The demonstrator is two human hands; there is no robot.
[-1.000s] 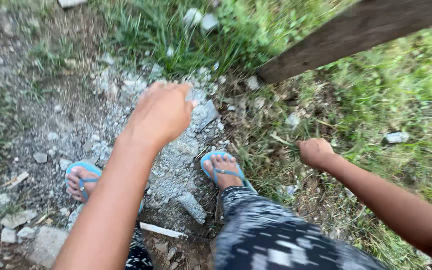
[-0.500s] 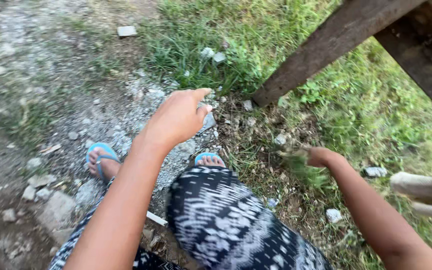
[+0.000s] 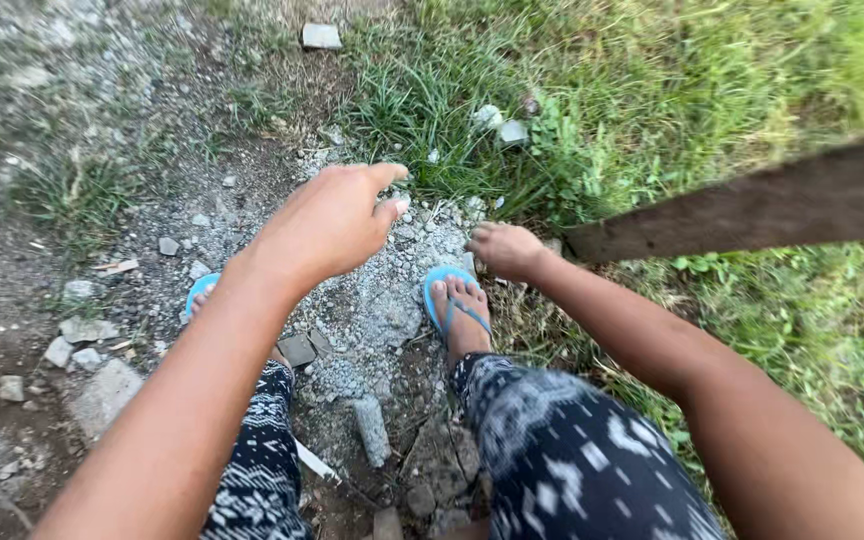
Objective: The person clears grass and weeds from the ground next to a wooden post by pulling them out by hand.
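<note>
both hands are reaching down over a gravel patch beside grass.

since half a second ago the right hand (image 3: 505, 250) is now sitting much closer to the left hand (image 3: 337, 222), low by the right foot's blue sandal (image 3: 449, 296), and the tuft of grass it was pulling is no longer in view; the wooden beam (image 3: 752, 212) is now lying flatter across the right side. the right hand's fingers are curling under, so i cannot tell what its grip is holding, if anything. the left sandal (image 3: 199, 290) is mostly hiding behind the left forearm. the left hand is hanging palm down over the gravel (image 3: 372, 300), fingers loosely spread, its grip holding nothing, its fingertips pointing toward the grass clump (image 3: 432, 130).
</note>
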